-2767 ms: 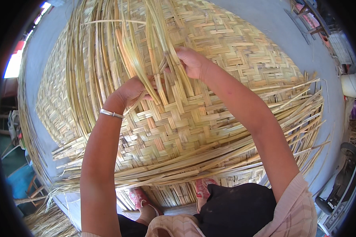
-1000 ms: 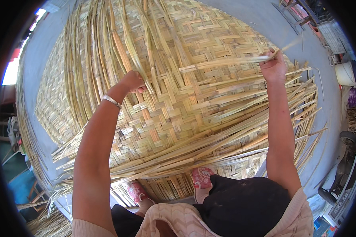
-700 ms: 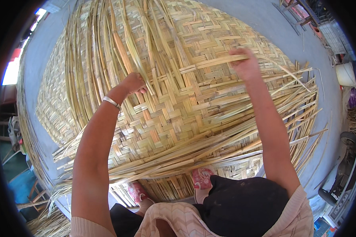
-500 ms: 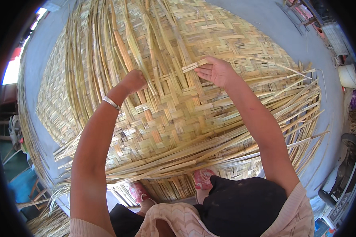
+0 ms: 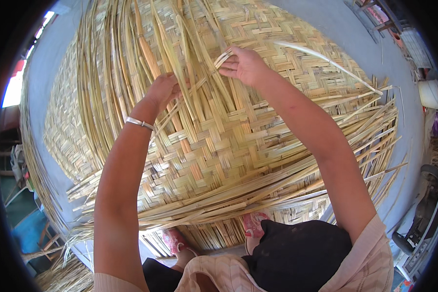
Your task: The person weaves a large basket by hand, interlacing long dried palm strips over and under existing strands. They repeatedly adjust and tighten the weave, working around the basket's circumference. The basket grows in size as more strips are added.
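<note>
A large mat of flat split reeds (image 5: 297, 68) in a diagonal weave spreads below me, pale yellow-green. My right hand (image 5: 247, 67) is closed, pinching a flat reed strip (image 5: 224, 57) that bends at the fingertips and slants down toward the left. Left of it, my left hand (image 5: 165, 89) has its fingers curled in among upright loose strips (image 5: 182, 53), closed on a reed strip; its fingertips are partly hidden. The slanting strip passes between the upright ones, above the woven part (image 5: 204, 151).
Loose reed ends (image 5: 258, 182) lie in a bundle across the near side of the mat, by my red shoes (image 5: 174, 241). More cut reeds (image 5: 63, 275) are piled at lower left. A white bucket (image 5: 429, 94) and a wheeled frame (image 5: 421, 209) stand at the right.
My right hand has moved up and left with the strip, which now bends and slants more steeply. My left hand has shifted slightly up, its fist loosened. A pale strip at right has swung higher.
</note>
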The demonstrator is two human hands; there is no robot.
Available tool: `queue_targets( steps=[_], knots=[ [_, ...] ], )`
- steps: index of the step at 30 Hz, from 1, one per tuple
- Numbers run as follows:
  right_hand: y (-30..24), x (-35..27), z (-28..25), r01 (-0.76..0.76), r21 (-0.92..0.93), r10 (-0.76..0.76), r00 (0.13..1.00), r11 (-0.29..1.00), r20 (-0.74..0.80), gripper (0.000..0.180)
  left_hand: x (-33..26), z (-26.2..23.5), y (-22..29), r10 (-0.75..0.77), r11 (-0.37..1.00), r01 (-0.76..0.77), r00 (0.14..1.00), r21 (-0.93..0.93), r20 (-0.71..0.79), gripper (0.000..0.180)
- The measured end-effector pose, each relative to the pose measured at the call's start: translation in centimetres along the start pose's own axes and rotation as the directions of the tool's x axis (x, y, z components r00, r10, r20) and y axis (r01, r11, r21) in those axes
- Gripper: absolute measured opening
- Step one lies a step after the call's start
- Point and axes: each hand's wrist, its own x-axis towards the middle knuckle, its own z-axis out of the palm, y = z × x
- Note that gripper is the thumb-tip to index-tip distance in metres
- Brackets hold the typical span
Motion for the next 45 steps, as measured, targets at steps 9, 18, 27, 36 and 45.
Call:
queue_targets(
  steps=[9,18,27,36,45],
  knots=[
    [2.1,1.4,1.3,-0.089,-0.147,0.081,0.995,0.985,-0.055,0.022,1.1,-1.9,-1.1,0.042,0.937,0.039,0.975,-0.348,0.22,0.03],
    [1.7,-1.5,1.9,-0.003,-0.09,0.007,0.999,0.996,0.051,0.021,3.2,-2.4,-0.1,0.112,0.96,-0.163,0.968,0.228,0.223,0.017],
    [2.3,-2.5,1.7,0.141,-0.086,-0.129,0.983,0.986,0.132,0.02,-0.2,-2.1,2.2,-0.043,0.983,0.003,0.976,0.186,0.213,0.011],
    [2.0,-1.5,1.5,0.099,0.013,-0.1,0.977,0.995,0.19,0.024,-0.6,-2.3,1.8,-0.069,0.991,0.104,0.935,-0.084,0.349,0.015],
    [2.2,-2.4,2.7,0.145,0.084,-0.16,0.964,0.986,0.214,0.024,-0.5,-2.0,1.7,0.006,0.987,0.044,0.95,-0.152,0.312,0.024]
  ],
)
